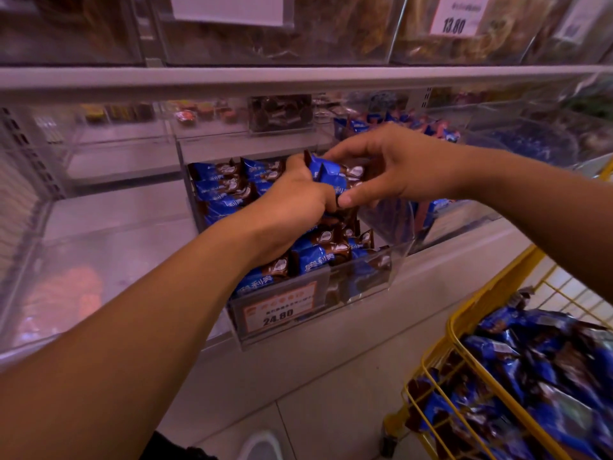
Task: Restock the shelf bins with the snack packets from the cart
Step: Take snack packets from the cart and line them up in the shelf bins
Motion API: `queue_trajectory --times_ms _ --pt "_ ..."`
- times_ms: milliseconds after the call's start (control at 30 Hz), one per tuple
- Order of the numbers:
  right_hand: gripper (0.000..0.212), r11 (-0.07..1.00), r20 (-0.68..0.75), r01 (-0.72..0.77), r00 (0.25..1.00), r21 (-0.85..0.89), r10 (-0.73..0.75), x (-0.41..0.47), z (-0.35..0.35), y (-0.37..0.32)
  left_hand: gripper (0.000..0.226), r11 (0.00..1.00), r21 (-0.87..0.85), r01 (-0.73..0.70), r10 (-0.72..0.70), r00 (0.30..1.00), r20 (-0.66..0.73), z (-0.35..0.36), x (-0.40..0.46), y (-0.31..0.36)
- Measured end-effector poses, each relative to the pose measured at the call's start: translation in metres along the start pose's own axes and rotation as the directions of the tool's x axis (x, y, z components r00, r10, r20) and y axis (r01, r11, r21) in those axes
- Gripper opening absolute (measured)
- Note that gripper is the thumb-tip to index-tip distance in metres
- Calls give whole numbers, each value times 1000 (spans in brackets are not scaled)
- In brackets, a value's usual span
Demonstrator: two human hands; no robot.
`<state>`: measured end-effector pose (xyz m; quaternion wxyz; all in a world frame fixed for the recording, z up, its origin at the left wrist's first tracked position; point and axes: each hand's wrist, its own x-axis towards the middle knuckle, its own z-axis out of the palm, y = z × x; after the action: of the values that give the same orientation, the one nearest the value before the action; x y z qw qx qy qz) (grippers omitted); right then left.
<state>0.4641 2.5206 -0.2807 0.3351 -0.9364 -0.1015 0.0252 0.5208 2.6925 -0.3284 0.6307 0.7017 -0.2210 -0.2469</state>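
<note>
A clear acrylic shelf bin point(399, 260) with a 24.80 price tag holds several blue and brown snack packets point(315, 260). Above the bin, my left hand point(292, 200) grips a bunch of the same packets point(328, 175). My right hand point(391, 164) reaches in from the right and pinches the top of that bunch with fingers and thumb. At the lower right stands a yellow wire cart point(464, 313) with a heap of blue packets point(537, 366) inside.
An unfilled clear bin point(109, 207) sits left of the stocked one. Another bin point(431, 207) with blue packets is to the right. Bins of brown snacks and a 13.00 label point(457, 14) fill the upper shelf. Grey floor tiles point(298, 410) lie below.
</note>
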Motion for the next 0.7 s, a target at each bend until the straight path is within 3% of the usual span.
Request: queue_trajectory --times_ms 67,100,167,200,267,300,367,433,567,700 --pt "49 999 51 -10 999 -30 11 5 -4 3 95 995 89 32 -31 999 -11 0 3 0" --pt "45 999 62 -19 998 -46 22 6 -6 4 94 989 144 28 -22 999 -42 -1 4 2" --pt "36 993 27 -25 999 -117 28 9 -13 6 75 968 244 -67 108 981 -159 -8 6 4" --pt "32 982 -20 -18 1000 -188 15 12 -15 6 65 927 340 -157 238 948 -211 -12 6 3" --pt "32 891 -106 14 992 -454 -69 25 -15 7 63 687 696 -209 467 861 -202 -21 10 -4" --pt "37 797 -118 14 987 -604 -106 34 -14 9 66 537 830 -150 469 871 -146 -24 14 -9" --pt "44 603 -111 -39 990 -797 -83 57 -10 12 77 351 935 39 182 977 -110 -26 23 -20" --pt "45 493 -117 -110 993 -863 16 83 -6 15 85 271 945 181 -115 981 -155 -25 31 -26" --pt "50 502 -81 -141 987 -853 140 135 -1 25 87 212 953 214 -216 962 -168 -25 38 -26" --pt "59 576 0 -85 989 -813 147 164 0 32 87 156 971 181 -234 962 -142 -27 40 -27"
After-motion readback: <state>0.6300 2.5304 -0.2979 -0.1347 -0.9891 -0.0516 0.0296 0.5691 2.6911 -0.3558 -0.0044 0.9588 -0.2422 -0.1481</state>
